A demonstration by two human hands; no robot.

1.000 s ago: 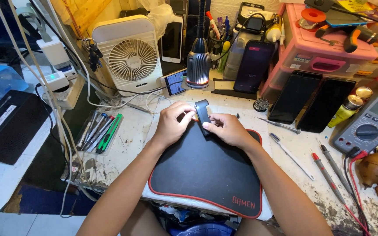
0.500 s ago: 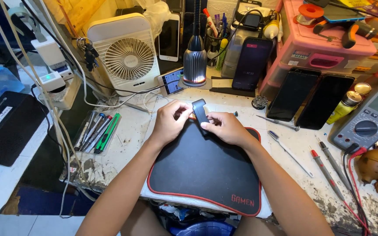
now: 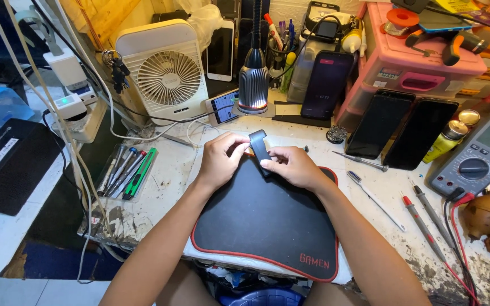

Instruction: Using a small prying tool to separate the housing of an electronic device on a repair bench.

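Hands meet at centre frame, above the far edge of the mat [image 3: 262,226]. Left hand [image 3: 220,160] and right hand [image 3: 291,167] both grasp 1 small dark device [image 3: 259,147], a flat oblong piece held tilted between the fingertips. Left fingers curl around its upper end; right fingers pinch its lower end. The device is raised just above the mat, at the mat's upper edge.

The mat is black with red trim and lies on a worn white bench [image 3: 171,181], lower centre.

Surroundings:
- Fan [image 3: 165,73], white, upper left of centre.
- Lamp [image 3: 254,85], dark ribbed base, upper centre, directly behind the hands.
- 2 phones [image 3: 404,129], dark screens, leaning against a pink box [image 3: 421,62], upper right.
- Multimeter [image 3: 480,156], right edge, with red probes [image 3: 426,218] lying below it.
- Tweezers [image 3: 360,161], right of the hands.
- Tray of tools [image 3: 126,170], left of the mat.
- Small phone [image 3: 222,107], lit screen, between fan and lamp.
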